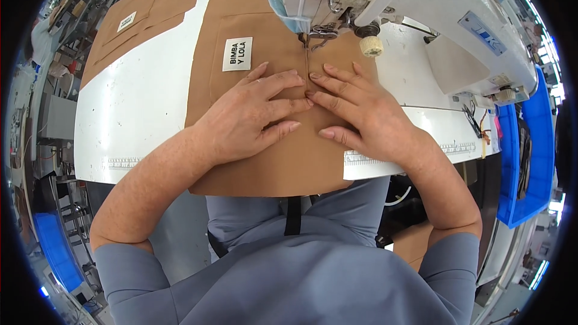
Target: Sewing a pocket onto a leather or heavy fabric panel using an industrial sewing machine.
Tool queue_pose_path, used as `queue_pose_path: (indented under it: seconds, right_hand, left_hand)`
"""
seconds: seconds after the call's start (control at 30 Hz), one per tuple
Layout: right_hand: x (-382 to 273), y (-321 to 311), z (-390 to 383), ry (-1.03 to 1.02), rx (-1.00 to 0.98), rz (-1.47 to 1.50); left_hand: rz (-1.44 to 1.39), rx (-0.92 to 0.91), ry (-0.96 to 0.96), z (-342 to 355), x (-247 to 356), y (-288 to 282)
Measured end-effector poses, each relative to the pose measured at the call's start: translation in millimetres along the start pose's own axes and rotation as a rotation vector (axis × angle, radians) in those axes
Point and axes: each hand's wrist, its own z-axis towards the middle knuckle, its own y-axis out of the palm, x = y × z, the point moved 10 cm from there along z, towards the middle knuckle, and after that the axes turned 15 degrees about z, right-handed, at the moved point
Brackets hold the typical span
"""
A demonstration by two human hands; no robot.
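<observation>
A brown fabric panel (265, 171) with a white label (237, 54) sewn on lies flat across the white table, its front edge overhanging toward my lap. It passes beneath the needle and presser foot of a white sewing machine (445, 30). My left hand (256, 108) rests on the panel with fingers spread, left of a seam line that runs down from the needle. On the other side of that line, my right hand (361, 108) presses flat with its fingers spread. The fingertips of both hands meet close to the seam, just in front of the needle.
More brown panels (144, 18) with a similar label are stacked at the back left of the table (132, 114). Rulers are marked along the table's front edge. A blue bin (509, 168) stands at the right, and another blue container (57, 253) is at the lower left.
</observation>
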Motion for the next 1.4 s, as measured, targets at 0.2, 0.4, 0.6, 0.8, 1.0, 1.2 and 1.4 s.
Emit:
queue_pose_path:
  seconds: [0.2,0.4,0.6,0.8,1.0,1.2,1.4]
  right_hand:
    - [30.1,-8.0,7.1,0.018,0.005,0.005]
    - [43.8,-7.6,14.6,0.055,0.011,0.018]
    - [47.9,-19.6,16.4,0.076,0.112,0.046]
    - [33.5,-57.7,-9.9,0.157,0.197,0.001]
    - [33.4,-175.4,-106.9,0.212,0.656,-0.149]
    - [99.2,-371.5,-249.5,0.326,1.199,-0.506]
    - [244.5,-521.2,-355.6,0.95,0.896,-0.833]
  left_hand:
    - [0.002,0.003,0.046,5.9,-4.9,0.2]
    - [0.033,0.012,-0.069,15.3,-17.2,-5.6]
    - [0.091,0.023,-0.071,19.1,-22.9,-3.3]
    - [0.048,0.055,-0.037,23.0,-37.4,-3.7]
    - [0.056,0.097,-0.002,21.8,-42.4,-4.0]
    - [0.1,0.14,0.014,27.0,-42.6,-7.9]
    - [0.174,0.119,0.014,28.8,-22.2,-7.2]
